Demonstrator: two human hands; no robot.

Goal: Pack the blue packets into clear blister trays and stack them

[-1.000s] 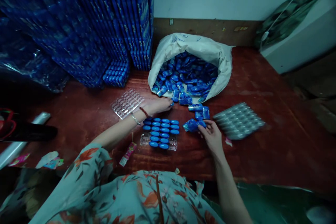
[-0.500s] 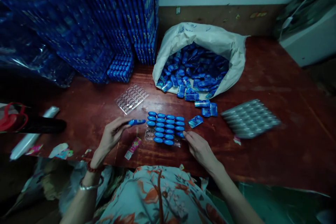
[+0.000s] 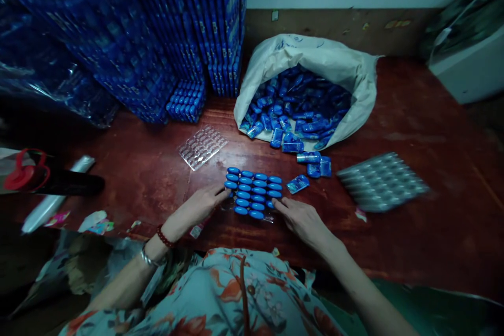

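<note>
Rows of glossy blue packs stand in a clear plastic tray near the table's front edge. At the left side of the rows, my left hand has its fingers closed on a blue pack, mostly hidden by the fingertips. My right hand pinches a blue pack at the right side of the rows. One loose blue pack lies just beyond my right hand. Behind the rows, a white sack lies open towards me, full of blue packs, with several spilled at its mouth.
Tall stacks of blue packs rise at the back left. An unfilled clear tray lies left of centre, and a stack of clear trays at the right. A black bottle with a red lid lies at the far left.
My left hand has moved right with its blue pack, from beside the rows to their left edge. My right hand remains at the right edge. The view has shifted slightly.
</note>
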